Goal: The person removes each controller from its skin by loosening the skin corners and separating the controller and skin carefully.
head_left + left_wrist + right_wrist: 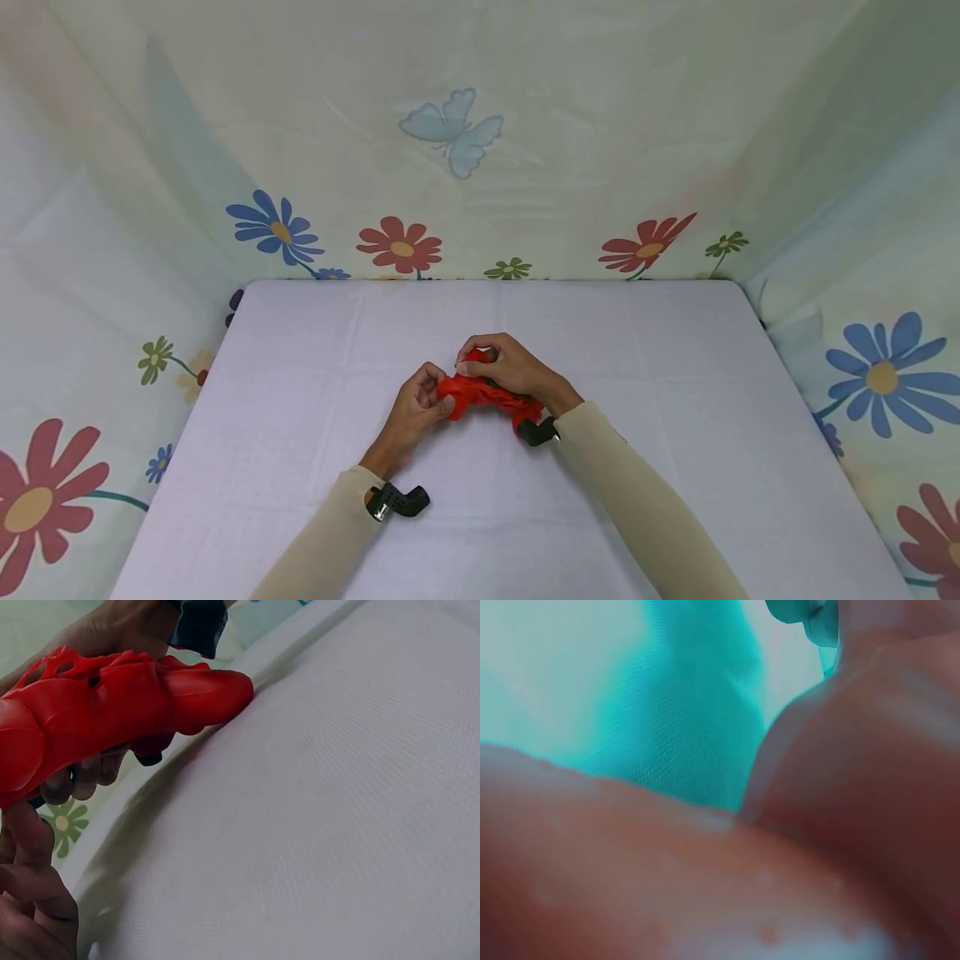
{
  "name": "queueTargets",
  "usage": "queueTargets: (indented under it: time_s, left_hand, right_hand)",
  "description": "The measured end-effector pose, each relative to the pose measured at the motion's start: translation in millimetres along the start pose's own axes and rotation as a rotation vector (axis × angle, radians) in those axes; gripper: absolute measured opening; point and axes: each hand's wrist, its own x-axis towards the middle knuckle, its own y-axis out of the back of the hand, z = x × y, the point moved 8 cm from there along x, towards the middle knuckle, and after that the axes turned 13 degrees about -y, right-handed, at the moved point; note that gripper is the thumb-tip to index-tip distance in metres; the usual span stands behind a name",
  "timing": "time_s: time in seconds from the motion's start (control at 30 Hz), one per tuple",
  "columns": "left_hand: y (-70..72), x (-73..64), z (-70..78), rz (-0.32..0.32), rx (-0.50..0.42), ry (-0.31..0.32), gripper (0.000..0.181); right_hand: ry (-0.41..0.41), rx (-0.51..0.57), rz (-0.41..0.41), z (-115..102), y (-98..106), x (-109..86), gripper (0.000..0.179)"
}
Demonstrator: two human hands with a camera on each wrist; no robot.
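Observation:
A long, glossy red item (pixel 483 394) with ruffled, partly openwork edges and some dark green bits arches just above the white tabletop; its exact kind cannot be told. At its left end, my left hand (pixel 420 407) pinches it between thumb and fingers. From above, my right hand (pixel 513 364) grips its upper part, with the wrist bent over the right end. The left wrist view shows the red item (pixel 112 712) close up, curled left fingers (pixel 34 885) beneath it and the right hand's fingers behind. Blurred skin of the right hand (pixel 855 772) fills much of the right wrist view.
Under both hands lies a white cloth-covered table (pixel 300 358). Flower-printed curtains (pixel 570 150) stand behind it and along both sides. Dark cameras are strapped on the left wrist (pixel 397 502) and the right wrist (pixel 537 432).

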Motion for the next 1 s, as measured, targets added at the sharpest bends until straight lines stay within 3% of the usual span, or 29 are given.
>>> queueTargets:
  time_s: [0.43,0.67,0.8,0.9,1.0]
  left_hand:
    - [-1.4,-2.8,0.9,0.019,0.041,-0.046,0.024]
    - [0.4,-3.2,-0.5,0.081,0.091,-0.052,0.027]
    - [-9.3,-7.5,-1.4,0.053,0.224,-0.059,0.022]
    - [-15.3,-10.4,0.1,0.017,0.335,-0.076,0.016]
    - [-13.6,-9.7,-0.5,0.007,0.350,-0.080,0.014]
  right_hand:
    - [0.004,-0.034,0.030,3.0,4.0,-3.2,0.007]
    - [-0.027,-0.037,0.100,8.4,8.2,-2.9,0.008]
    - [-0.113,-0.009,0.156,16.6,15.9,-1.5,0.012]
    - [-0.136,0.012,0.142,17.9,19.1,0.0,0.017]
    - [-0.135,-0.006,0.116,17.4,19.9,-0.4,0.018]
